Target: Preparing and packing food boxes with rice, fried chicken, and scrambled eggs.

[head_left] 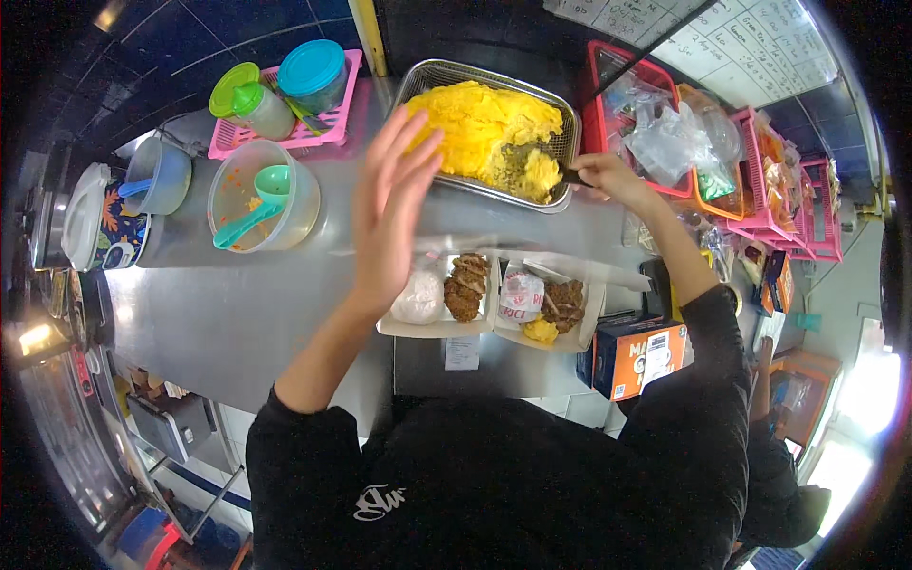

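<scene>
My right hand (613,180) grips a dark-handled serving utensil (573,178); its head is hidden by a lump of yellow scrambled egg. This lump lies at the right end of a metal wire-sided tray (439,72) heaped with scrambled egg (475,119). Raised over the counter at the tray's left corner, my left hand (391,214) is empty, fingers stretched out. Below sit two open paper boxes. The left box (427,330) holds a white wrapped round bundle (418,296) and sliced fried meat (465,287). In the right box (591,318) are another wrapped bundle (521,293), browned meat (563,304) and some egg (541,330).
A clear tub (309,195) with a green ladle (269,199) stands left, before a pink basket (351,104) of lidded containers. Red basket (594,71) and pink baskets (760,214) line the right. An orange box (646,359) stands at the counter's front; another person (774,475) is at far right.
</scene>
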Tool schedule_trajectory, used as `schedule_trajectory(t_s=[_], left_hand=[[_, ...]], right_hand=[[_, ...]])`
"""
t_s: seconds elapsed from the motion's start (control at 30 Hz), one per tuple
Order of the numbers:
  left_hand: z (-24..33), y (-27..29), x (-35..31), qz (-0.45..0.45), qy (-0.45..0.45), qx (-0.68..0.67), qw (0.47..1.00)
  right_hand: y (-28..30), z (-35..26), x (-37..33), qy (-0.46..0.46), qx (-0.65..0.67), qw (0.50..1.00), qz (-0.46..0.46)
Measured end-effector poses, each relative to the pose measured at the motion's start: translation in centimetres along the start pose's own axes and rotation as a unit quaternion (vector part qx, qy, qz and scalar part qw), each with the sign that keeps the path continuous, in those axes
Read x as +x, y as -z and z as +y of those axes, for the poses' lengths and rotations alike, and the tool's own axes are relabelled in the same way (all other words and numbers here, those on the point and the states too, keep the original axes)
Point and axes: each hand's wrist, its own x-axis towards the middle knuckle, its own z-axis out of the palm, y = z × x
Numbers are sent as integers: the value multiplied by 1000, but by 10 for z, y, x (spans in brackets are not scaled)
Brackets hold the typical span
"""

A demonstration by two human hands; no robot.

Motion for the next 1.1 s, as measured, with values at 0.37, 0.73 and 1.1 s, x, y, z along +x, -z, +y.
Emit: schedule_trajectory(t_s=[0.37, 0.73, 1.1], left_hand=[[-55, 120, -122, -286, -190, 642, 686], [-57, 126, -142, -145, -260, 564, 771], [-99, 141, -222, -292, -255, 474, 790]], right_hand=[[-75, -99, -160, 43, 274, 961, 21], [-287, 4, -144, 152, -313, 897, 273], [-290, 7, -142, 173, -267, 901, 295]])
